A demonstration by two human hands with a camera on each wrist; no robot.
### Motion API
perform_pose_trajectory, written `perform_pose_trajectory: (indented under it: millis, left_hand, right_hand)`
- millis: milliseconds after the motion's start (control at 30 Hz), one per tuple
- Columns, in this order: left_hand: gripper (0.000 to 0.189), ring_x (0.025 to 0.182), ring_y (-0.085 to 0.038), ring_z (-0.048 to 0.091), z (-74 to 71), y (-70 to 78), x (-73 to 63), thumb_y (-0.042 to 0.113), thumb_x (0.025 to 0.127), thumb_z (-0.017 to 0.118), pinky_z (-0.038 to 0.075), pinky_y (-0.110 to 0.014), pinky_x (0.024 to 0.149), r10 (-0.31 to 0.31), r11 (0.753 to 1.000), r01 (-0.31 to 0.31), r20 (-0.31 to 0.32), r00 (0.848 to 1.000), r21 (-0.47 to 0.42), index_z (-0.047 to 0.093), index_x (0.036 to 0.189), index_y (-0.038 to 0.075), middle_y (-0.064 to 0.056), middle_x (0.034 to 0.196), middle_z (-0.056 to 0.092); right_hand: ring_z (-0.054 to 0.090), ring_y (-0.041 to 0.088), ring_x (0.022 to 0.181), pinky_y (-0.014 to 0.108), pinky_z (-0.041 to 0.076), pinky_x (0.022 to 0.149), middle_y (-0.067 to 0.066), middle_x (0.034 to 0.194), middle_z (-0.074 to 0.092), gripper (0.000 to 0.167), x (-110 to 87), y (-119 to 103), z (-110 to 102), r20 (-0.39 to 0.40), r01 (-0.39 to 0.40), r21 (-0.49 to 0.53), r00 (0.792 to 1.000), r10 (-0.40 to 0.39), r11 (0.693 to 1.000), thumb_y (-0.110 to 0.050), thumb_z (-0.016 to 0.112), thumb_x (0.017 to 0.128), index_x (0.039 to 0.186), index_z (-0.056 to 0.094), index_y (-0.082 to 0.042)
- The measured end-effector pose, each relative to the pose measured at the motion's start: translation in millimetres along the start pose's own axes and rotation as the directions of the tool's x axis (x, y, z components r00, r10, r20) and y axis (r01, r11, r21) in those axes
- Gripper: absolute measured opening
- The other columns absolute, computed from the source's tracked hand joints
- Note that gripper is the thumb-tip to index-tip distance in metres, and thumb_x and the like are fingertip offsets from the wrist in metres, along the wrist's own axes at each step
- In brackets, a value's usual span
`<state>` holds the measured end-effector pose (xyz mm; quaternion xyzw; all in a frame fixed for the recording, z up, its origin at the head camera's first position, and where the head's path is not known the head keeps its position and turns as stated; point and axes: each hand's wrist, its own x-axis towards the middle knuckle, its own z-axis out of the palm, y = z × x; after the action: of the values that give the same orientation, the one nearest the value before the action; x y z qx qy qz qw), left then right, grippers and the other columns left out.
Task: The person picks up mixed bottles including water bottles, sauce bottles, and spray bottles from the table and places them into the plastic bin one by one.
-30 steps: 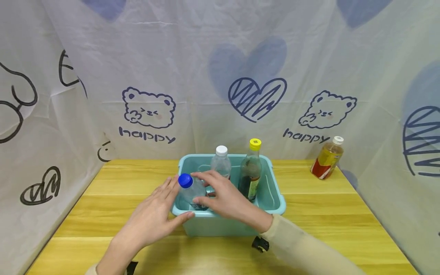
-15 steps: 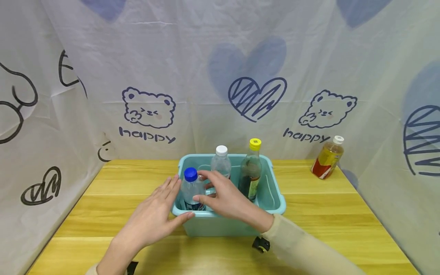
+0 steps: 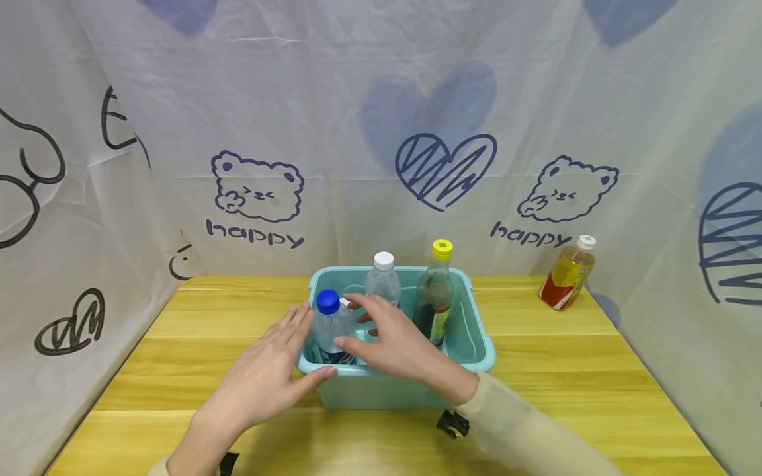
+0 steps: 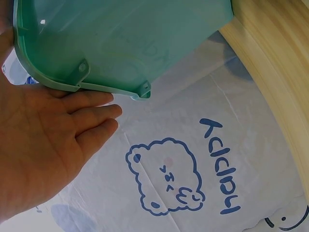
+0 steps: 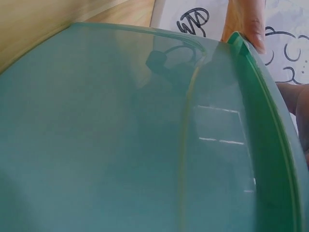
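A clear plastic bottle with a blue cap [image 3: 327, 302] stands upright in the front left corner of a teal plastic bin [image 3: 387, 390]. My right hand [image 3: 393, 340] reaches over the bin's front rim beside that bottle, fingers spread and loosely bent, the thumb overlapping the bottle's side in the head view. Along the bin's left rim lies my left hand [image 3: 264, 373], its fingers straight and its thumb over the front corner; the left wrist view shows the same hand [image 4: 43, 140] against the rim from below. Most of the right hand is hidden by the bin in the right wrist view.
Inside the bin also stand a white-capped clear bottle [image 3: 383, 281] and a yellow-capped dark sauce bottle [image 3: 436, 301]. A white cap [image 3: 345, 302] shows behind the blue-capped bottle. An amber drink bottle [image 3: 567, 274] stands on the wooden table [image 3: 571, 396] at back right, near the printed curtain [image 3: 345, 132].
The blue-capped bottle, tilted left a second ago, has come upright in the bin. My right fingers have since loosened and moved slightly away from it. My left hand has stayed on the rim.
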<state>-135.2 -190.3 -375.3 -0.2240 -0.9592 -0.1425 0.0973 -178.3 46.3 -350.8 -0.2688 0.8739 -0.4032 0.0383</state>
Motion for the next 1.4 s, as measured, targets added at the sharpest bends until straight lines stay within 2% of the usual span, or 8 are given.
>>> perform_pose_trajectory:
  millis: [333, 467, 567, 667, 867, 967, 1300, 1400]
  left_hand:
    - [0.103, 0.155, -0.038, 0.028, -0.3, 1.1, 0.0, 0.077, 0.096, 0.047, 0.032, -0.056, 0.123, -0.006, 1.000, 0.006, 0.006, 1.000, -0.015, 0.033, 0.160, -0.002, -0.018, 0.168, 0.027]
    - [0.103, 0.154, -0.040, 0.029, 0.0, 0.9, -0.2, 0.077, 0.096, 0.047, 0.032, -0.057, 0.122, -0.009, 1.000, 0.009, 0.003, 1.000, -0.018, 0.033, 0.160, -0.002, -0.018, 0.168, 0.028]
    - [0.103, 0.154, -0.040, 0.029, -0.3, 0.9, -0.5, 0.076, 0.096, 0.048, 0.033, -0.057, 0.122, -0.010, 1.000, 0.010, 0.001, 1.000, -0.017, 0.033, 0.161, -0.002, -0.019, 0.168, 0.029]
    - [0.102, 0.154, -0.041, 0.029, -0.3, 0.9, -0.4, 0.075, 0.096, 0.050, 0.033, -0.057, 0.122, -0.011, 1.000, 0.011, -0.002, 1.000, -0.015, 0.033, 0.161, -0.002, -0.019, 0.168, 0.029]
    - [0.102, 0.154, -0.041, 0.030, 0.7, 0.9, -0.2, 0.075, 0.096, 0.050, 0.034, -0.057, 0.122, -0.011, 1.000, 0.011, -0.005, 1.000, -0.012, 0.033, 0.161, -0.002, -0.018, 0.168, 0.029]
    - [0.103, 0.154, -0.041, 0.030, 0.8, 1.1, 0.1, 0.076, 0.096, 0.049, 0.034, -0.057, 0.121, -0.012, 1.000, 0.012, -0.005, 1.000, -0.008, 0.033, 0.161, -0.002, -0.018, 0.168, 0.029]
    - [0.103, 0.154, -0.039, 0.029, 1.0, 1.2, -0.2, 0.076, 0.096, 0.049, 0.033, -0.055, 0.122, -0.006, 1.000, 0.006, -0.004, 1.000, 0.008, 0.032, 0.161, -0.002, -0.018, 0.168, 0.027]
    - [0.102, 0.154, -0.039, 0.029, 1.2, 1.4, -0.8, 0.075, 0.096, 0.050, 0.033, -0.055, 0.123, -0.004, 1.000, 0.005, -0.005, 1.000, 0.010, 0.032, 0.161, -0.002, -0.018, 0.168, 0.027]
  right_hand:
    - [0.061, 0.022, 0.129, 0.045, 0.056, 0.104, 0.000, 0.151, 0.054, 0.066, -18.5, 2, -9, -0.106, 0.081, 0.052, 0.992, -0.075, 0.995, -0.040, 0.075, 0.096, 0.154, 0.050, -0.021]
    - [0.060, 0.026, 0.129, 0.046, 0.057, 0.104, 0.002, 0.151, 0.054, 0.064, -26.4, 7, -12, -0.165, 0.141, 0.064, 0.978, -0.129, 0.988, -0.033, 0.076, 0.096, 0.153, 0.051, -0.019]
    - [0.060, 0.028, 0.129, 0.042, 0.057, 0.104, 0.002, 0.152, 0.053, 0.063, -32.3, 12, -13, -0.214, 0.184, 0.067, 0.963, -0.166, 0.981, -0.029, 0.077, 0.095, 0.152, 0.052, -0.019]
    - [0.059, 0.028, 0.130, 0.039, 0.057, 0.103, -0.001, 0.154, 0.052, 0.064, -38.5, 15, -15, -0.262, 0.222, 0.053, 0.944, -0.201, 0.974, -0.026, 0.079, 0.095, 0.152, 0.052, -0.020]
    - [0.058, 0.028, 0.133, 0.045, 0.056, 0.105, 0.000, 0.156, 0.050, 0.066, -49.9, 23, -23, -0.340, 0.273, 0.054, 0.909, -0.239, 0.960, -0.018, 0.078, 0.095, 0.154, 0.049, -0.016]
    - [0.057, 0.027, 0.135, 0.044, 0.054, 0.107, 0.001, 0.156, 0.049, 0.066, -54.2, 28, -27, -0.376, 0.296, 0.063, 0.892, -0.252, 0.953, -0.013, 0.077, 0.095, 0.154, 0.049, -0.013]
    - [0.058, 0.025, 0.134, 0.037, 0.054, 0.107, 0.006, 0.154, 0.053, 0.073, -68.6, 42, -41, -0.509, 0.387, 0.042, 0.802, -0.313, 0.921, 0.006, 0.076, 0.089, 0.154, 0.049, -0.011]
    - [0.058, 0.027, 0.134, 0.038, 0.055, 0.106, 0.010, 0.155, 0.052, 0.074, -71.0, 50, -46, -0.548, 0.417, 0.017, 0.764, -0.340, 0.909, 0.010, 0.075, 0.088, 0.154, 0.048, -0.008]
